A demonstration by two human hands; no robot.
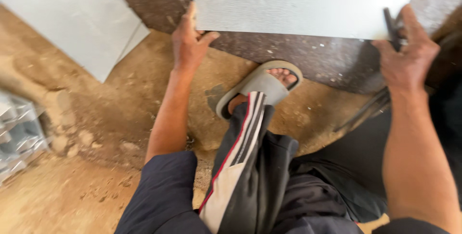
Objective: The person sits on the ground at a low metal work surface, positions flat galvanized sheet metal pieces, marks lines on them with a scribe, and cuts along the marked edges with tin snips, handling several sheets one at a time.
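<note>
Item: metal sheet, pale grey, flat, matt with a fine grain. It lies at the top of the head view on a dark speckled slab, its near edge running straight from hand to hand.

Handling, as judged: thin and stiff enough to keep flat across its span, likely to flex or drum if lifted by one corner. Light for its area. The face looks smooth and could slip; the cut edges and corners are probably sharp, so a hold is best taken along the near edge at both ends, thumb on top.

Left hand: at the sheet's near left corner, fingers against its left edge, thumb spread along the near edge; a light pinch or press, not a full wrap.

Right hand: at the sheet's near right corner, fingers closed around a dark thin tool that stands up past the sheet's edge; long dark handles trail below the hand. Whether this hand also touches the sheet cannot be told.

Below the sheet: a foot in a grey sandal, toes on the slab, leg in dark striped trousers.

Left of the sheet: a second sheet lying flat, and farther off a blurred stack of shiny metal pieces.

Surface: bare, lumpy, dusty earth floor around the slab.
</note>
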